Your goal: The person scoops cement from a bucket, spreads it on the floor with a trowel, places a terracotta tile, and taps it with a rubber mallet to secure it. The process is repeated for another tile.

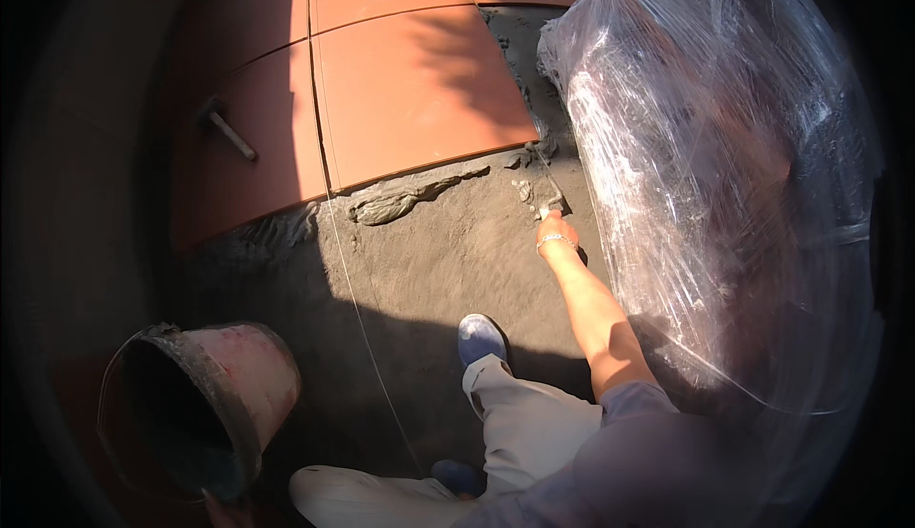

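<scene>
My right hand (558,232), with a chain round its wrist, is closed on the handle of a trowel (557,202). Its blade rests on the grey mortar bed (457,252), just off the corner of a large terracotta tile (419,90). Along that tile's near edge lies a thick ridge of wet mortar (391,202). At the lower left, in shadow, my left hand (225,511) is partly cut off by the frame. Its visible fingers grip the rim of a mortar-stained bucket (250,366), whose dark mouth faces left; little of the inside shows.
On the shaded tiles to the left lies a mallet (229,131) with a light handle. A thin string (357,309) runs across the mortar between the tiles and me. Plastic-wrapped goods (686,166) stand along the right. My blue shoe (480,339) is on the mortar bed.
</scene>
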A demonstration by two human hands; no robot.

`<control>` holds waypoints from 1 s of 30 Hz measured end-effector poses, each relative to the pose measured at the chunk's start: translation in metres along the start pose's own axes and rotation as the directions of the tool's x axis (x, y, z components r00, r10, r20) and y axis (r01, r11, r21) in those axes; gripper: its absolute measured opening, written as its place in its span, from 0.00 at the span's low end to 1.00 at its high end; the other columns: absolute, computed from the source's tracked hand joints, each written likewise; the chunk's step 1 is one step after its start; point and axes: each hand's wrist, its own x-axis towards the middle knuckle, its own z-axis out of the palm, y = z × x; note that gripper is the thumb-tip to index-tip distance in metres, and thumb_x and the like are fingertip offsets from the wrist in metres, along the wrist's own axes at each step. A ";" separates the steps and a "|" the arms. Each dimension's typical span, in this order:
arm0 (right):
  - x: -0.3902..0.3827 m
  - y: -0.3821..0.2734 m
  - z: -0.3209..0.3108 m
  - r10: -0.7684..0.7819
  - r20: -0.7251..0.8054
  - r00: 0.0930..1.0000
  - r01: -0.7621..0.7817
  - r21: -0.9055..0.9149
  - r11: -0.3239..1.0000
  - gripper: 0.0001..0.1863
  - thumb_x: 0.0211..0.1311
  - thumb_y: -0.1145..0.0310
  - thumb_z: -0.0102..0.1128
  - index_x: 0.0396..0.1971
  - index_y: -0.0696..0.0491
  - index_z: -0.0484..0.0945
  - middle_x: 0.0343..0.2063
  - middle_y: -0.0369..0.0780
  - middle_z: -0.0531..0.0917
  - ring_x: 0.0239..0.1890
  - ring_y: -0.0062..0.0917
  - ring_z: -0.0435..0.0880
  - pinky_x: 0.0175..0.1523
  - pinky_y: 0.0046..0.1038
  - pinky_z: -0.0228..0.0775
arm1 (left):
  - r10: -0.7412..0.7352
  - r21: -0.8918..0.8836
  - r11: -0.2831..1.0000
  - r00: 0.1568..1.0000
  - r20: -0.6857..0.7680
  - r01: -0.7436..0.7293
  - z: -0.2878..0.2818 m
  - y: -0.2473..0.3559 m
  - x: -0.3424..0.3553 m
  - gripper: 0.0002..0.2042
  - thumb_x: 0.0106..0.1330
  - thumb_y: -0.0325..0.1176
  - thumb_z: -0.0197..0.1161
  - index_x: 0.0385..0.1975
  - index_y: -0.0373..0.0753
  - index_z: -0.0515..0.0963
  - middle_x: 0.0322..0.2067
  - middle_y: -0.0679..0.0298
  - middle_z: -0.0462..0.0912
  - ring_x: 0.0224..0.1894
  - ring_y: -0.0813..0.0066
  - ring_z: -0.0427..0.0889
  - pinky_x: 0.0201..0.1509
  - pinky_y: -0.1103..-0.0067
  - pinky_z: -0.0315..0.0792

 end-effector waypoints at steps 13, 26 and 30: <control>-0.073 -0.089 0.031 -0.732 -0.018 0.681 0.724 -0.130 0.677 0.17 0.63 0.59 0.58 0.43 0.56 0.71 0.36 0.54 0.84 0.40 0.49 0.85 0.45 0.46 0.77 | 0.094 0.077 0.993 0.996 -0.008 -0.093 -0.001 -0.007 -0.014 0.33 0.70 0.53 0.58 0.69 0.42 0.59 0.66 0.59 0.64 0.67 0.59 0.63 0.67 0.53 0.58; -0.070 -0.107 0.041 -0.847 0.273 0.457 0.878 -0.293 0.379 0.16 0.61 0.58 0.59 0.42 0.54 0.73 0.37 0.50 0.85 0.42 0.45 0.85 0.46 0.45 0.77 | 0.123 0.003 0.992 0.992 -0.002 -0.123 -0.001 -0.014 -0.012 0.28 0.71 0.51 0.57 0.65 0.44 0.64 0.63 0.63 0.69 0.64 0.62 0.68 0.65 0.55 0.62; -0.069 -0.082 0.049 -0.853 0.208 0.479 0.857 -0.320 0.403 0.16 0.59 0.58 0.60 0.40 0.53 0.72 0.35 0.48 0.85 0.39 0.46 0.85 0.43 0.46 0.77 | 0.118 0.022 0.993 0.993 -0.001 -0.117 0.002 -0.015 -0.009 0.26 0.71 0.51 0.57 0.63 0.44 0.66 0.62 0.64 0.71 0.63 0.63 0.69 0.64 0.57 0.63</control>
